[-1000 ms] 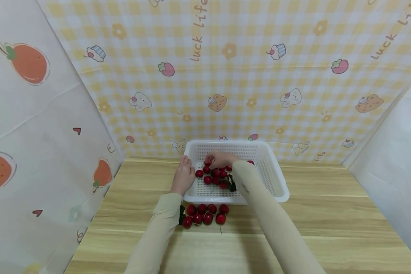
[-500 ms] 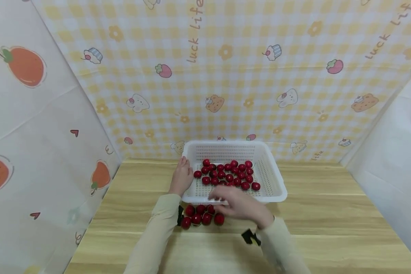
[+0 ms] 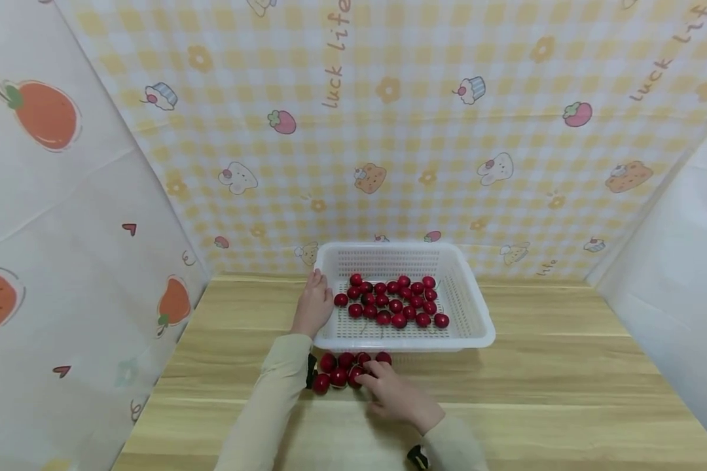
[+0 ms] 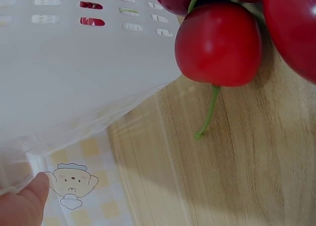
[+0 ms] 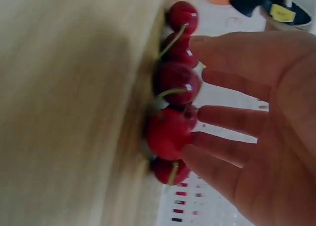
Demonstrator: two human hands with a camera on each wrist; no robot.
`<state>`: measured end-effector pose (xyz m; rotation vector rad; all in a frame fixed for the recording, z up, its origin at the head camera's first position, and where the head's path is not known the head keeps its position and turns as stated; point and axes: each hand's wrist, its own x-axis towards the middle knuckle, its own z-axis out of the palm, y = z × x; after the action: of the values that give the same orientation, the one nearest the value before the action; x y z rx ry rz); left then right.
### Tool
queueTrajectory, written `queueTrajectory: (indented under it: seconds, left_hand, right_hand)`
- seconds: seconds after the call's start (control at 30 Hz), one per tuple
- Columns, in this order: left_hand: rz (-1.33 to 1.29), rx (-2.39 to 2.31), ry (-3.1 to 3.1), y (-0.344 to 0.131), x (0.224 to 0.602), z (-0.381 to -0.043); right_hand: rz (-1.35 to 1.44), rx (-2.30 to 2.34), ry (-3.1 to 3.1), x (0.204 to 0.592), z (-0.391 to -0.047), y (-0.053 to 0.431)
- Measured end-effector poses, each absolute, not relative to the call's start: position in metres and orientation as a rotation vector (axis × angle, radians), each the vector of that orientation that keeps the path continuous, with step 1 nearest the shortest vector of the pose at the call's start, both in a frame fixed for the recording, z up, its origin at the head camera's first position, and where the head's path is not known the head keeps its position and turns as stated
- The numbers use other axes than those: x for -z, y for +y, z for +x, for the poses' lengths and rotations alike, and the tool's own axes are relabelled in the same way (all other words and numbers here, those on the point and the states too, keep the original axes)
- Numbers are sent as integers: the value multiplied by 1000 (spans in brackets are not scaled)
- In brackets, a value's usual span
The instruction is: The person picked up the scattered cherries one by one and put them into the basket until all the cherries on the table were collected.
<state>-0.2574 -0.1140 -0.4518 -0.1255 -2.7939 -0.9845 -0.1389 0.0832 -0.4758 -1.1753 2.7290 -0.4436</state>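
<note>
A white plastic basket (image 3: pixel 474 314) stands on the wooden table, with many red cherries (image 3: pixel 395 305) spread over its floor. At its left rim, my left hand (image 3: pixel 313 306) holds the edge; in the left wrist view only a fingertip (image 4: pixel 35 192) shows beside the rim. In front of the basket lies a cluster of cherries (image 3: pixel 339 377), some with green stems. My right hand (image 3: pixel 402 399) reaches over the right end of that cluster. The right wrist view has its fingers spread and fairly straight, with fingertips at a bright red cherry (image 5: pixel 169 134); whether they press on it is unclear.
The wooden tabletop (image 3: pixel 565 379) extends to both sides of the basket. Behind it hangs a yellow checked cloth (image 3: pixel 412 144), and a white printed cloth (image 3: pixel 82 216) stands at the left. A black strap piece (image 3: pixel 417 456) is at my right sleeve.
My right hand has come out of the basket, back over its front rim, to the cherries on the table. My left hand stays at the basket's left rim.
</note>
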Motion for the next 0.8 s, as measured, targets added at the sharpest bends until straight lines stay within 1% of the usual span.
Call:
queueTrajectory:
  seconds: [0.27,0.57,0.8]
  left_hand:
    - [-142,944,-2771,-113,452,-259]
    - [-165,923,-2763,-113,454,-259]
    - [-158,919,-2776,-114,454,-258]
  right_hand:
    - [-1199,493,2792,486,-143,91]
    - [-1210,473,2816,497,-139,96]
    - [-1205,503,2817,499,-139,96]
